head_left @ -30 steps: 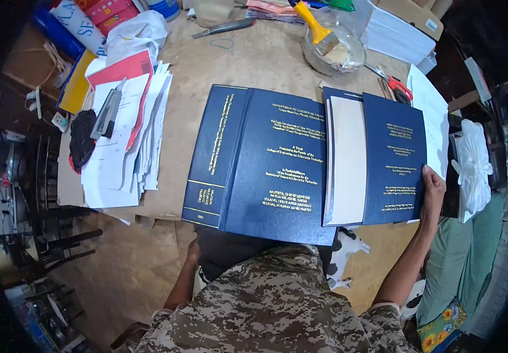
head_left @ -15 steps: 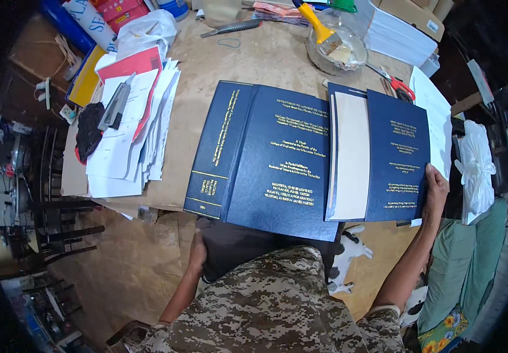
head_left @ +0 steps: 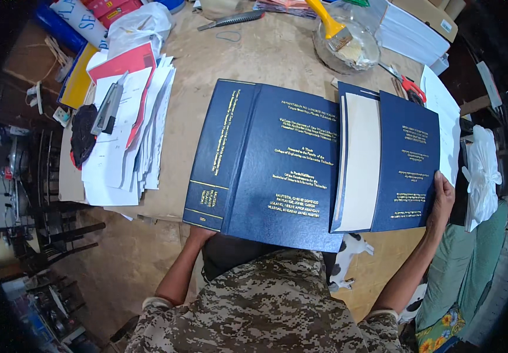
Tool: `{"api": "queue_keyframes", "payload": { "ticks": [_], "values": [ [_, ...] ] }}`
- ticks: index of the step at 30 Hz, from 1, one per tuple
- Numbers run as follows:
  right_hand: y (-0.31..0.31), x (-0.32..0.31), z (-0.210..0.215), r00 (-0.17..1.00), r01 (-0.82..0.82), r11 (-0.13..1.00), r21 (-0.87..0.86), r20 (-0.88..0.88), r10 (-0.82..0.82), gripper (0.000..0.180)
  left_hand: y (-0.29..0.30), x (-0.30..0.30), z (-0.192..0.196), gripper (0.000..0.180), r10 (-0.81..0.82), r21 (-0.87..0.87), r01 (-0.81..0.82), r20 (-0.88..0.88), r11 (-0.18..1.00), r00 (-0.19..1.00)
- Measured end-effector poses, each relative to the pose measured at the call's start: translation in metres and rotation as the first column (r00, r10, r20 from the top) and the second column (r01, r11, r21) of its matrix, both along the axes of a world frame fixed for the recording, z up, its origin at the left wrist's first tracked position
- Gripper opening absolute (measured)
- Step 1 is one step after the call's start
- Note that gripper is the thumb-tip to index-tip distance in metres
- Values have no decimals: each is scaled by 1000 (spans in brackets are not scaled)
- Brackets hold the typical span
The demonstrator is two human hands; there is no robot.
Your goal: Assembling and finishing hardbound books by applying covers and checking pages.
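Blue hardbound cover gripped underneath by left hand, right hand clasping bound book.

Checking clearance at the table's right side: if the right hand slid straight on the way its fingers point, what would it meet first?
Probably the white paper sheet beyond the dark blue hardcover that the right hand grips; depth is unclear.

two blue bound books, one glass bowl, one yellow-handled brush, one scissors
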State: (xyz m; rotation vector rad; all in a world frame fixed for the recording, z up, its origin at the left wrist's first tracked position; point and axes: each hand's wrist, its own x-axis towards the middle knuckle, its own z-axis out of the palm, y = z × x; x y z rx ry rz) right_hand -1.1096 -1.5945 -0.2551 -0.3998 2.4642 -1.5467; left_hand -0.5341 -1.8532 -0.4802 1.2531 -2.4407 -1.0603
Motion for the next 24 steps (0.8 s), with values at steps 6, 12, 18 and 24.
{"api": "queue_keyframes", "payload": {
  "ticks": [6,12,18,24],
  "values": [
    [-4,1,-1,999,37,999,25,-36,-36,42,-4,11,-22,61,-17,23,18,-27,1000,999],
    [-3,2,-1,999,49,999,22,-21,-48,42,-3,7,-18,60,88,209,-77,-44,975,995],
    [-3,2,-2,998,55,998,18,-20,-54,42,-5,5,-7,60,-7,144,-8,107,990,994],
    [-12,12,5,997,70,997,29,-48,-68,40,-4,15,-25,62,23,156,-34,74,987,997]
  ]
}}
